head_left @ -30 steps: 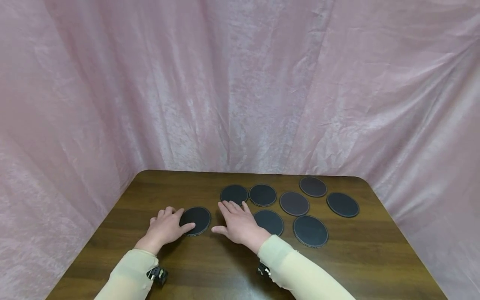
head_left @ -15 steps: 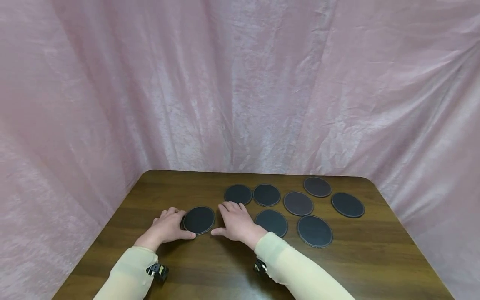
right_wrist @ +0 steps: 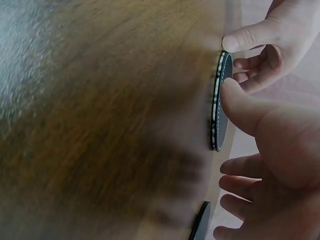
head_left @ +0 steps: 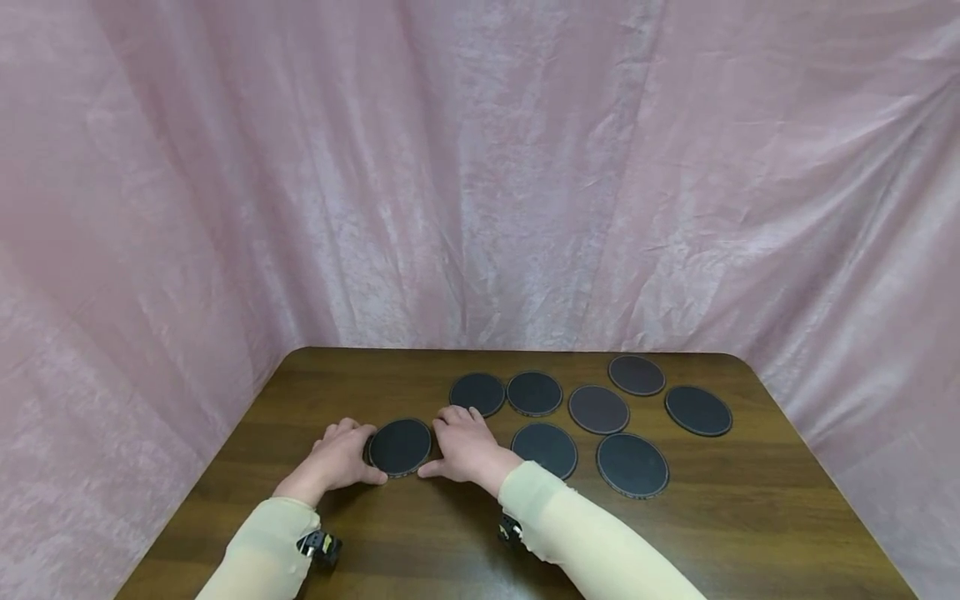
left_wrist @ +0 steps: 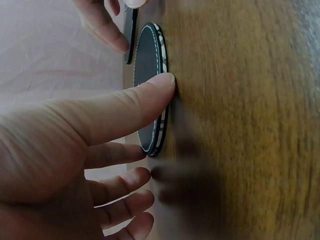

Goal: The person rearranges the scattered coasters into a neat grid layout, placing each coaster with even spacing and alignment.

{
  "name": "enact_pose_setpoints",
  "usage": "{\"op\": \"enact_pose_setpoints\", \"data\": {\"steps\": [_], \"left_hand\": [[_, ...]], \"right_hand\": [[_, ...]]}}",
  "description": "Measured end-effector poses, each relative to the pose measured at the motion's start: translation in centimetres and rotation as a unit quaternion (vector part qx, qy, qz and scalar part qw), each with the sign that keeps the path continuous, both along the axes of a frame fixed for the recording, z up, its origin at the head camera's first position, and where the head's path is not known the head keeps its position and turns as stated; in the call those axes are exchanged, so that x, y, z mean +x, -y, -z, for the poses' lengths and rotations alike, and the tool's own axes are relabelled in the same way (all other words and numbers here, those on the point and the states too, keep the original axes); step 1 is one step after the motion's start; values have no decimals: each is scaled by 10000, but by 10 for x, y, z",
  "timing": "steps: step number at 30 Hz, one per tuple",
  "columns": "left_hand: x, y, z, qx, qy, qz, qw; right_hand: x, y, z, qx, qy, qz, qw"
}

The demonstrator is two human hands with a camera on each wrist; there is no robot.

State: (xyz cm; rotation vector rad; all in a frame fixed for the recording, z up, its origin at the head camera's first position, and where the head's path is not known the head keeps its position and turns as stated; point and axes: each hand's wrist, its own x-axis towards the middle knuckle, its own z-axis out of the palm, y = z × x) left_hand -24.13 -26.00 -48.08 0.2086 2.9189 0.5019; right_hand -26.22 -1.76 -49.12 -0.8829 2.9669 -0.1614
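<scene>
A round black coaster with pale edge stitching lies at the left of the group on the brown table. Around its left side curls my left hand, thumb at the near rim and index finger at the far left rim. In the left wrist view the thumb lies across the edge of the coaster, which has a black and white pattern. My right hand is on the coaster's right, fingers loosely bent, thumb tip close by the rim. The right thumb overlaps the coaster in the right wrist view.
Several more dark round coasters lie to the right, among them one just beyond my right fingers, one beside my right wrist and one at the far right. Pink curtain hangs behind the wooden table.
My left thumb has slid from the coaster's top to its near rim. The right hand has come slightly left, closer to the same coaster, with its fingers more bent.
</scene>
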Motion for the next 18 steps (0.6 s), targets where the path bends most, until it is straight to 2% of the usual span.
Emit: {"op": "enact_pose_setpoints", "data": {"steps": [11, 18], "left_hand": [[-1, -5, 4, 39, -30, -6, 10000], [-4, -10, 4, 77, -4, 5, 10000]], "right_hand": [[-2, 2, 3, -173, 149, 24, 9997], [-4, 6, 1, -403, 261, 333, 9983]]}}
